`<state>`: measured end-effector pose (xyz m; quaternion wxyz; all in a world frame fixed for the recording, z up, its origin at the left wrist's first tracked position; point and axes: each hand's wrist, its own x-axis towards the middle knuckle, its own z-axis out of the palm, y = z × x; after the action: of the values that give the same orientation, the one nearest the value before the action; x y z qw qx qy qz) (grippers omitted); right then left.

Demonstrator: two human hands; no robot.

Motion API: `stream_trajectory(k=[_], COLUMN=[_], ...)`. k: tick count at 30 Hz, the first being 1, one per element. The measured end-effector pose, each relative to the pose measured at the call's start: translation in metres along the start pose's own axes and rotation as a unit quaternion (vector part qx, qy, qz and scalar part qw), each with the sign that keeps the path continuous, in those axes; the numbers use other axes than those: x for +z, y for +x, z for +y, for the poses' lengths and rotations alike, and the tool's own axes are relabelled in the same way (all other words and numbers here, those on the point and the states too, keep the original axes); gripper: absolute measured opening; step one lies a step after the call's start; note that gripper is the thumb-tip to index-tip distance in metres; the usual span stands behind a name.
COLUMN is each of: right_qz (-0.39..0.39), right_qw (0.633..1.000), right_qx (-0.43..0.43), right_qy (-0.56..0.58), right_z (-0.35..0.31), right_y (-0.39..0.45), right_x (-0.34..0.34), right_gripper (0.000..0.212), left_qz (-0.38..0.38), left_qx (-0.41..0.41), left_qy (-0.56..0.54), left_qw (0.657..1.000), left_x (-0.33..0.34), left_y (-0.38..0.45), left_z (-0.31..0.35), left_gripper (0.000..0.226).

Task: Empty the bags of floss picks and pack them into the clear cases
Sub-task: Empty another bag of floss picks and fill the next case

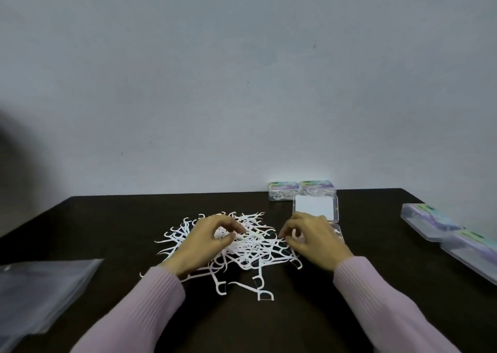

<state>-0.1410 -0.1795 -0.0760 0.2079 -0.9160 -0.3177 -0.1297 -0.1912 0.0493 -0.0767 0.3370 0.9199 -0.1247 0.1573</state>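
A loose heap of white floss picks (250, 253) lies on the dark table (107, 218) in the middle. My left hand (207, 242) rests over the heap's left side, thumb and fingers pinching a few picks. My right hand (312, 237) sits at the heap's right edge with curled fingers pinching picks. Just behind my right hand an open clear case (314, 207) lies with its lid up; its base is partly hidden by the hand. An empty clear plastic bag (40, 293) lies flat at the near left.
Two closed cases with purple-green labels (301, 188) stand at the table's back edge against the wall. Two more closed cases (451, 231) lie along the right edge. A grey wall rises right behind the table.
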Motion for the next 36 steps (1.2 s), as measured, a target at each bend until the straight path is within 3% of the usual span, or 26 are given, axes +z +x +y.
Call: stream_trajectory(k=[5, 11, 14, 20, 26, 32, 36], right_qz=[-0.032, -0.103, -0.092, -0.055, 0.009, 0.074, 0.111], right_qw=[0.992, 0.982, 0.982, 0.993, 0.998, 0.992, 0.979], right_qx=[-0.006, -0.005, -0.013, -0.009, -0.001, 0.008, 0.05], right_qy=[-0.121, -0.159, -0.165, -0.107, -0.07, 0.099, 0.163], right_z=[-0.016, -0.026, -0.03, -0.037, -0.032, -0.03, -0.029], right_y=[0.007, 0.01, 0.013, 0.017, 0.017, 0.017, 0.017], right_x=[0.01, 0.017, 0.02, 0.015, 0.016, 0.02, 0.011], right_gripper=[0.031, 0.05, 0.046, 0.03, 0.024, 0.019, 0.013], left_qz=[-0.031, -0.109, -0.118, -0.067, -0.016, 0.089, 0.148], left_qx=[-0.017, -0.066, -0.06, -0.028, 0.027, 0.105, 0.112], left_qy=[0.074, 0.091, 0.113, 0.11, 0.198, 0.225, 0.207], left_qw=[0.997, 0.988, 0.985, 0.991, 0.98, 0.965, 0.96], left_x=[-0.021, -0.04, -0.032, -0.024, -0.024, -0.027, -0.03], left_y=[-0.011, -0.011, -0.01, -0.011, -0.012, -0.013, -0.014], left_z=[-0.022, -0.03, -0.03, -0.027, -0.02, -0.018, -0.016], left_gripper=[0.018, 0.033, 0.034, 0.02, 0.011, 0.01, 0.007])
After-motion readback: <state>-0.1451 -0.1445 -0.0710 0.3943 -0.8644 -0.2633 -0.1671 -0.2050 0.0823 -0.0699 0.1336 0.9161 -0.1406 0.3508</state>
